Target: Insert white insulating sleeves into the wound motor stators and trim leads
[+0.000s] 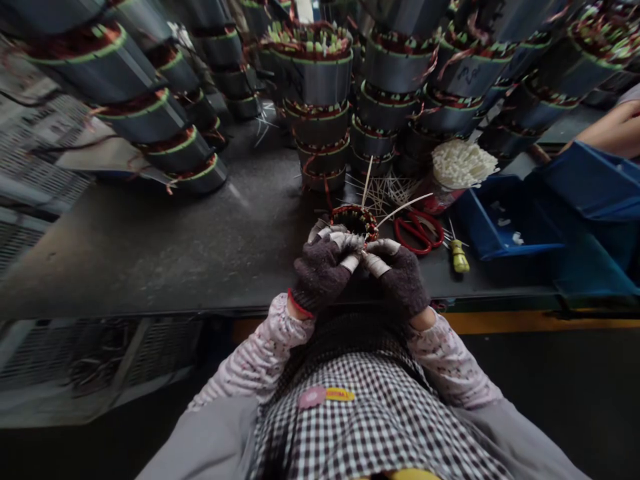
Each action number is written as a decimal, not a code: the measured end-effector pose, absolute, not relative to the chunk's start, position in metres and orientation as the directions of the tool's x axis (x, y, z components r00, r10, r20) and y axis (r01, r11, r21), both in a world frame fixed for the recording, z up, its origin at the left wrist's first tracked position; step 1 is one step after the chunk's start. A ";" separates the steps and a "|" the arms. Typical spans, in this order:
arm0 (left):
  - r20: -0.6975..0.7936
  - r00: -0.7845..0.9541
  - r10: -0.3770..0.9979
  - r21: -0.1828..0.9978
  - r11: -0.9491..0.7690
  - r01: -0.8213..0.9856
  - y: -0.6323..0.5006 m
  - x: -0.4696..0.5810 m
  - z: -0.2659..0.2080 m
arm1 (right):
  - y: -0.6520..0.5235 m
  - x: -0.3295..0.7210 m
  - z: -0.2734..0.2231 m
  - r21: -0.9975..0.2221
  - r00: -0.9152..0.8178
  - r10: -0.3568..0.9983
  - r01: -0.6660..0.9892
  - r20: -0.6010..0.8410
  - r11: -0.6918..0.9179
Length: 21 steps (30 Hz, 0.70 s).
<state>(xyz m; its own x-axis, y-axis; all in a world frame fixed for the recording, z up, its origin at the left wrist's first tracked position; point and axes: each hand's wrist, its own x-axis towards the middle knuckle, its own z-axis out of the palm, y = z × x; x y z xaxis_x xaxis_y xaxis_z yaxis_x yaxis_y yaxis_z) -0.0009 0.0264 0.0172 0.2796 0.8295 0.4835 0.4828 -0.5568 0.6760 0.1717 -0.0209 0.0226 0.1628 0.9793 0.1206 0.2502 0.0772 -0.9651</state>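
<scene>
While no writing reads, both hands (pixel 363 270) grip the stator (pixel 355 220).

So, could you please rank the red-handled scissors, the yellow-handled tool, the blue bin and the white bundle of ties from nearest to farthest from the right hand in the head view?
From the right hand:
1. Red-handled scissors, just above and to its right on the bench.
2. Yellow-handled tool, a little farther right.
3. White bundle of ties and blue bin: farther up and right, too close to call.
</scene>
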 end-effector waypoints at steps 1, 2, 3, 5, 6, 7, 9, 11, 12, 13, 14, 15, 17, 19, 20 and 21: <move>0.479 0.289 0.829 0.673 -0.559 0.485 0.027 -0.001 0.017 | -0.023 0.172 0.024 -0.971 0.164 0.981 0.230 0.106 0.067; 0.477 0.299 0.826 0.670 -0.562 0.485 0.027 -0.002 0.018 | -0.025 0.172 0.026 -0.978 0.167 0.982 0.202 0.093 0.059; 0.474 0.306 0.825 0.668 -0.564 0.485 0.027 -0.001 0.017 | -0.027 0.172 0.027 -0.982 0.169 0.982 0.181 0.087 0.056; 0.471 0.303 0.828 0.670 -0.560 0.487 0.027 -0.001 0.017 | -0.029 0.172 0.027 -0.978 0.163 0.981 0.191 0.109 0.077; 0.470 0.295 0.832 0.672 -0.554 0.491 0.027 -0.001 0.016 | -0.028 0.172 0.026 -0.970 0.156 0.979 0.222 0.134 0.097; 0.469 0.288 0.835 0.673 -0.549 0.496 0.027 0.000 0.016 | -0.026 0.173 0.025 -0.960 0.148 0.976 0.256 0.157 0.116; 0.467 0.283 0.838 0.670 -0.544 0.504 0.027 -0.001 0.016 | -0.022 0.173 0.021 -0.941 0.125 0.975 0.310 0.185 0.139; 0.470 0.302 0.830 0.665 -0.557 0.497 0.028 -0.002 0.017 | -0.018 0.173 0.018 -0.916 0.105 0.970 0.365 0.220 0.169; 0.471 0.316 0.824 0.663 -0.566 0.490 0.028 -0.003 0.018 | -0.017 0.173 0.018 -0.889 0.099 0.960 0.411 0.262 0.201; 0.472 0.325 0.819 0.662 -0.573 0.483 0.028 -0.003 0.018 | -0.017 0.173 0.018 -0.849 0.088 0.943 0.468 0.320 0.244; 0.473 0.329 0.817 0.662 -0.576 0.479 0.028 -0.004 0.019 | -0.017 0.174 0.019 -0.800 0.073 0.921 0.525 0.384 0.291; 0.474 0.330 0.816 0.661 -0.578 0.479 0.029 -0.004 0.019 | -0.016 0.175 0.021 -0.747 0.049 0.897 0.574 0.440 0.336; 0.475 0.325 0.817 0.658 -0.576 0.486 0.029 -0.003 0.020 | -0.016 0.177 0.027 -0.671 -0.018 0.860 0.618 0.509 0.410; 0.478 0.312 0.821 0.661 -0.570 0.488 0.030 -0.001 0.019 | -0.015 0.179 0.035 -0.662 -0.054 0.844 0.594 0.534 0.457; 0.479 0.302 0.825 0.666 -0.565 0.487 0.030 0.000 0.018 | -0.016 0.179 0.039 -0.689 -0.044 0.847 0.560 0.530 0.460; 0.479 0.292 0.828 0.671 -0.560 0.487 0.031 0.000 0.016 | -0.016 0.179 0.042 -0.744 -0.019 0.867 0.505 0.498 0.438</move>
<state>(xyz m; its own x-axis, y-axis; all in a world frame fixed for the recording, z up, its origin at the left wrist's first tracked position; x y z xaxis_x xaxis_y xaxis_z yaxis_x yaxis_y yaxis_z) 0.0003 0.0307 0.0164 0.2923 0.8276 0.4792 0.4865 -0.5600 0.6705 0.1790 -0.0160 0.0423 -0.0191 0.8672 0.4977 0.5051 0.4379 -0.7437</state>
